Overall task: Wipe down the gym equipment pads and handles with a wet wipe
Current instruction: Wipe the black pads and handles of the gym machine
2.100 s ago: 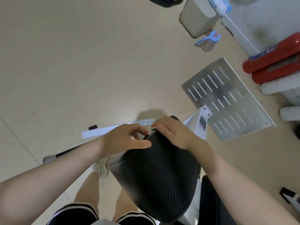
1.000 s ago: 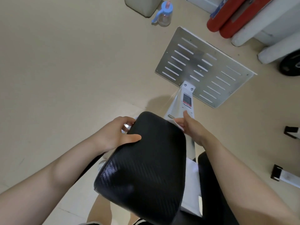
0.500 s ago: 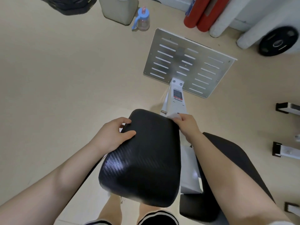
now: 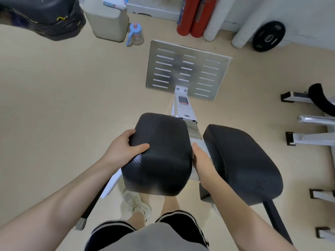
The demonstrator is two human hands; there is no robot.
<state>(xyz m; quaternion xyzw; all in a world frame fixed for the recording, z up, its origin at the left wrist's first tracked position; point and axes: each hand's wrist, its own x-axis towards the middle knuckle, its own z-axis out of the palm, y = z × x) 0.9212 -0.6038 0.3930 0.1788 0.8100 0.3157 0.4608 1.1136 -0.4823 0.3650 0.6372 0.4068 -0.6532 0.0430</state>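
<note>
A black textured pad (image 4: 163,140) sits on a white machine frame (image 4: 183,105) in the middle of the view. My left hand (image 4: 123,149) grips the pad's left edge with the thumb lying on top. My right hand (image 4: 201,160) presses against the pad's right side, in the gap before a second, larger black pad (image 4: 241,163). A pale bit of the wet wipe (image 4: 196,142) shows at its fingertips; the fingers themselves are partly hidden under the pad's edge. A black bar with a metal end (image 4: 88,207) slants down at the lower left.
A slotted metal foot plate (image 4: 186,69) lies on the beige floor ahead. Behind it stand a beige box (image 4: 107,20) with a wipes pack (image 4: 114,2), a blue-capped bottle (image 4: 136,35), red rolls (image 4: 192,17) and a weight plate (image 4: 269,36). White frame legs (image 4: 308,136) are at the right.
My right hand has slid from the pad's far top edge around its corner and down its right side. My left hand keeps its grip on the left edge. The view has swung upright.
</note>
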